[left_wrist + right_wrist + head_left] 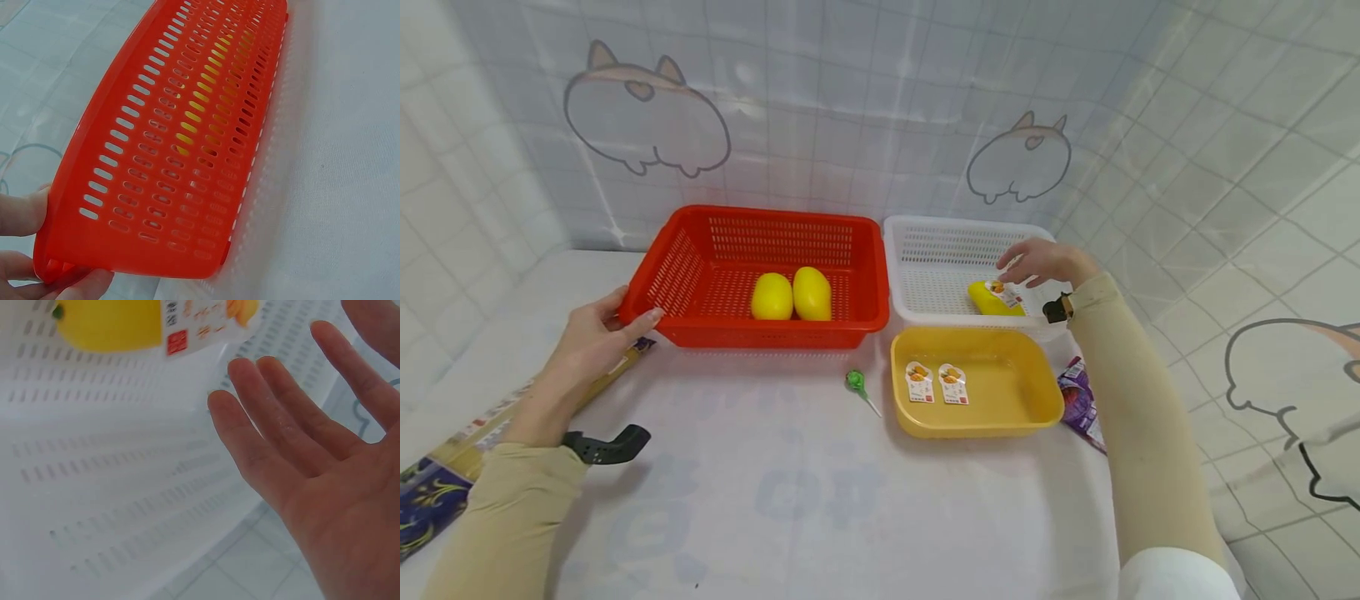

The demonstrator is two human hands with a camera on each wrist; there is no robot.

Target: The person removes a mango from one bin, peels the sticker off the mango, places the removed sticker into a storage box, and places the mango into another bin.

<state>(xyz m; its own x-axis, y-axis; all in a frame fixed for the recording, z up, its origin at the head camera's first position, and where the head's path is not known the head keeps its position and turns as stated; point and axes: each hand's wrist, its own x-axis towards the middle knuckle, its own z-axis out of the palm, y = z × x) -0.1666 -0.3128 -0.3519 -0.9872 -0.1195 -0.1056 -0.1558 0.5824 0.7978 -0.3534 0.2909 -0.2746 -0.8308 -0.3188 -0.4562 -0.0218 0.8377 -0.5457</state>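
Note:
My left hand (597, 337) grips the rim of the red basket (760, 333) at its near left corner, thumb and fingers on either side in the left wrist view. Two yellow mangoes (812, 293) lie side by side in that basket. My right hand (1043, 260) is over the white basket (936, 250), its fingers spread and holding nothing in the right wrist view. Just beside those fingers, a mango (988, 302) lies in the white basket with a paper label (1004, 293) on it.
In front of the white basket stands a yellow tub (1000, 392) with two labels (953, 383) inside. A green lollipop (856, 382) lies to its left, a purple packet (1078, 396) to its right. A long gold and blue package (445, 475) lies under the left forearm.

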